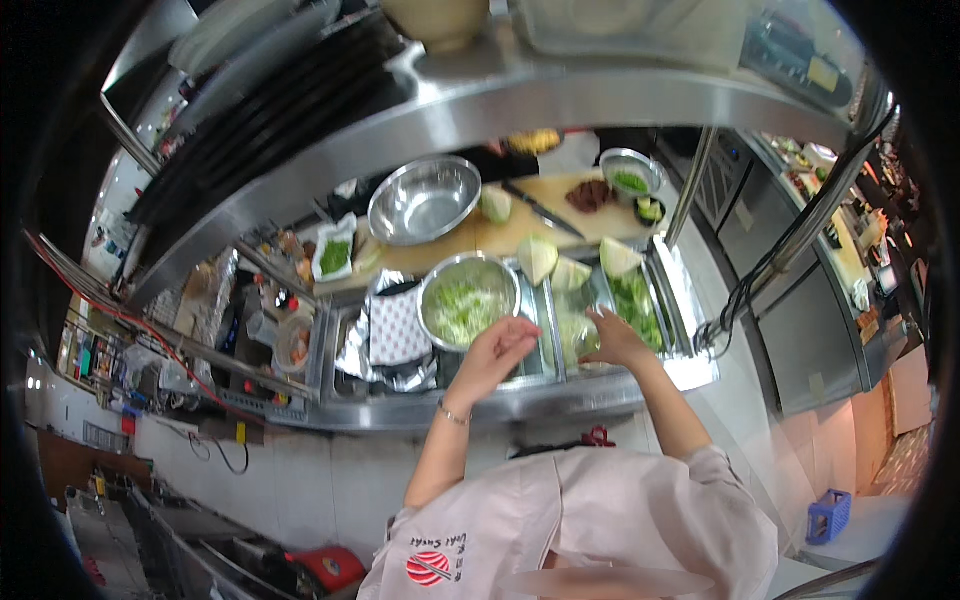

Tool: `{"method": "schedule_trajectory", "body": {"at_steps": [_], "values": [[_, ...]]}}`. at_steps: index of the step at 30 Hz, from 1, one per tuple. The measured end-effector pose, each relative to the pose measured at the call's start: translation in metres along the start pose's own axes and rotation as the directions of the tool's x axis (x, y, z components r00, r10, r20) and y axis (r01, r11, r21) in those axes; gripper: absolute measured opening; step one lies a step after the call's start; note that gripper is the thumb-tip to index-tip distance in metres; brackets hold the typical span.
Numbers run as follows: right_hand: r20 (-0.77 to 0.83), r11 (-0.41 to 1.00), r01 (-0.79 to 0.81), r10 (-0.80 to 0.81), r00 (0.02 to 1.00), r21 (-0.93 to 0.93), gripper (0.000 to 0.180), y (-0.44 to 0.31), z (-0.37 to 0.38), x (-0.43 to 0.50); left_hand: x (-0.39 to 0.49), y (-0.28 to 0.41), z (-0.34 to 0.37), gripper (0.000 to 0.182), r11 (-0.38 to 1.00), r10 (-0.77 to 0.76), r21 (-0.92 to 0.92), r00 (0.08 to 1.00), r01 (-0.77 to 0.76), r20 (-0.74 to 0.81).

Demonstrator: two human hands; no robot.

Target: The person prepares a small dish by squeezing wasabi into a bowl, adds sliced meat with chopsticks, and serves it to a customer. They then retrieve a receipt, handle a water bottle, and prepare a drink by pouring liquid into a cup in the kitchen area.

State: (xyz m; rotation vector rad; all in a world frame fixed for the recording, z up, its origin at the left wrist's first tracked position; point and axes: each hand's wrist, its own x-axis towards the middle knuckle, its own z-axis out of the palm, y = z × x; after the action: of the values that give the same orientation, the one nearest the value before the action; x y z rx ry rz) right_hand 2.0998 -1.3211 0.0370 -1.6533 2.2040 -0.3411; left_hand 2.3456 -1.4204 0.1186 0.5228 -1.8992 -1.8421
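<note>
My left hand, with a bracelet on the wrist, is over the lower right rim of a steel bowl. Its fingers are bent towards the thumb, and whether anything small is between them is hidden. Shredded green and white vegetable, apparently cabbage, lies in the bowl. My right hand reaches over a container of pale shreds with its fingers spread, and nothing shows in it. Just beyond are cut cabbage wedges. To the right, leafy greens fill another container.
Beyond the containers a cutting board bears a knife, a cabbage piece, dark red meat-like pieces and a large steel bowl. A steel shelf overhangs the counter. Cables run down the right post.
</note>
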Motion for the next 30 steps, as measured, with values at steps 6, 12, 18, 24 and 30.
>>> {"method": "schedule_trajectory", "body": {"at_steps": [6,12,18,24,30], "values": [[-0.470,0.725,0.679,-0.564,0.679,0.111,0.026,-0.140,-0.262,-0.127,-0.031,0.133,-0.007,0.027,0.786,0.421,0.400,0.882,-0.471,0.212],[-0.494,0.522,0.282,-0.853,0.168,-0.805,0.018,-0.277,-0.387,-0.048,-0.016,0.227,-0.005,0.032,0.273,0.794,0.591,0.525,-0.759,0.306],[-0.312,0.497,0.106,-0.682,0.662,-0.861,0.017,-0.330,-0.408,0.038,-0.016,0.234,-0.009,0.034,0.242,0.824,0.585,0.482,-0.774,0.297],[-0.295,0.497,0.094,-0.646,0.704,-0.863,0.017,-0.318,-0.422,0.056,-0.032,0.211,-0.031,0.028,0.336,0.806,0.593,0.549,-0.732,0.222],[-0.300,0.496,0.096,-0.655,0.694,-0.863,0.018,-0.316,-0.427,0.054,-0.029,0.204,-0.041,0.026,0.434,0.841,0.485,0.534,-0.759,0.083]]}}
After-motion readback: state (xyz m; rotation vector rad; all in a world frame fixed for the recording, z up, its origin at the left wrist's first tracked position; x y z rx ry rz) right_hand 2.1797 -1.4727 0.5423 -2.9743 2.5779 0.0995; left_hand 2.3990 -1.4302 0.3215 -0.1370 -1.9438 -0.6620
